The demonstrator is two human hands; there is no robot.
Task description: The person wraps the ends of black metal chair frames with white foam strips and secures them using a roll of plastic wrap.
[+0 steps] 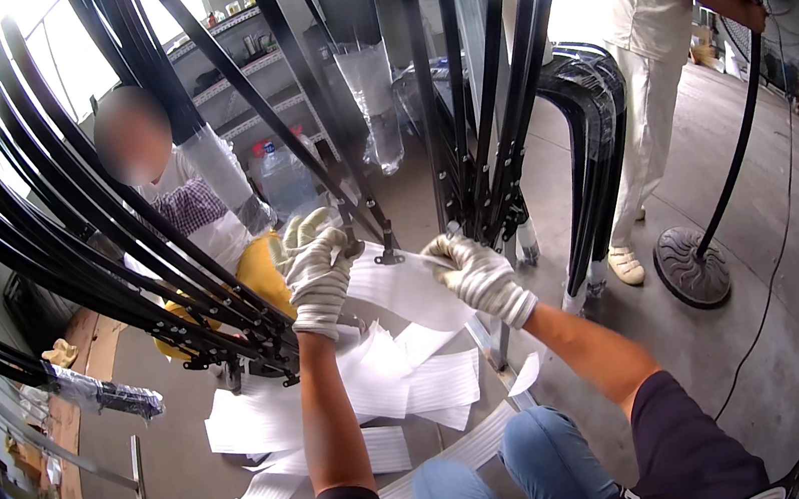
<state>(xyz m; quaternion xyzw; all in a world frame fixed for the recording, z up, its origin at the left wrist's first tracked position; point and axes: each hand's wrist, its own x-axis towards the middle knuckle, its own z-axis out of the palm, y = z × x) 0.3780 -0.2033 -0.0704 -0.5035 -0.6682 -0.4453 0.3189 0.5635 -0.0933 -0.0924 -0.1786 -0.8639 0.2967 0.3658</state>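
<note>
A white foam sheet (407,291) stretches between my two gloved hands, below the bracketed lower ends of black metal tubes (311,150). My left hand (315,273) is closed at the sheet's left edge, its thumb close to a small black bracket (353,246); whether it also touches a tube is hard to see. With its fingers pinched together, my right hand (477,277) grips the sheet's right edge. Another black bracket (387,254) stands over the sheet between them. Several cut foam sheets (275,414) lie loosely overlapping beneath my hands and in front of my knees.
Rows of black tubes (83,220) lean at the left, plastic-wrapped bent tubes (590,88) at the right. A person (176,203) sits beyond the left row. Another person (645,45) stands at the right, holding a fan with a round base (692,268). A cable (776,271) crosses the floor.
</note>
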